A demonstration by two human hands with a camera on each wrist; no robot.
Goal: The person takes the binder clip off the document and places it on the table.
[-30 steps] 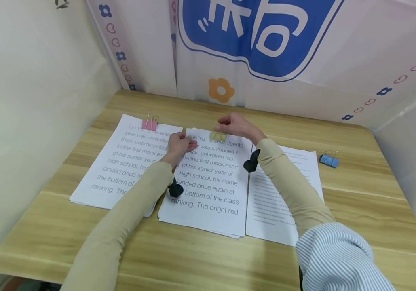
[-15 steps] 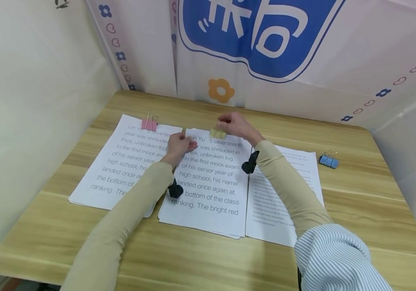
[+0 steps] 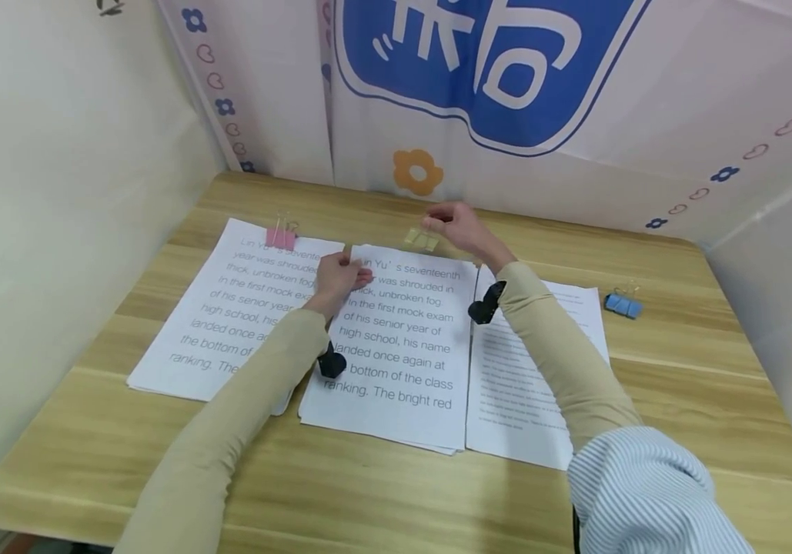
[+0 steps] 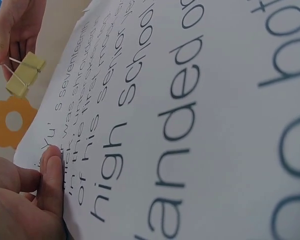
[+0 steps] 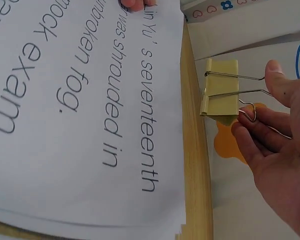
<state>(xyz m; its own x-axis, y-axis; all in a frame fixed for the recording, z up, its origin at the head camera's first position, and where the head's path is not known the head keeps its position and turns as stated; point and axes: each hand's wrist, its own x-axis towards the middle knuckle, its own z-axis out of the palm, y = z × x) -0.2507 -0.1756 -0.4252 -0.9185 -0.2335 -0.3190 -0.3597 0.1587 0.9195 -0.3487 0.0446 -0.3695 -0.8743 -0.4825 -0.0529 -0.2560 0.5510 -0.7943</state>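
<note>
L. hand [image 3: 337, 278] rests on the left edge of the middle paper stack [image 3: 396, 346], prob. limp & easily skewed; can't tell if it's pinching the stack. Farther off, to its right, the R. hand [image 3: 458, 227] pinches a yellow binder clip [image 5: 223, 86] by its wire handles [image 5: 249, 77], clear of the stack w/ mouth toward it. Clip's prob. light but stiff-sprung; best hold: handle ends, squarely opposed, as thin wire may slip.

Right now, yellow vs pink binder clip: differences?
The yellow binder clip is pinched in the right hand; the pink binder clip is unheld. The yellow binder clip is off the middle paper stack; the pink binder clip sits at the top edge of the left paper stack. Both have wire handles.
</note>
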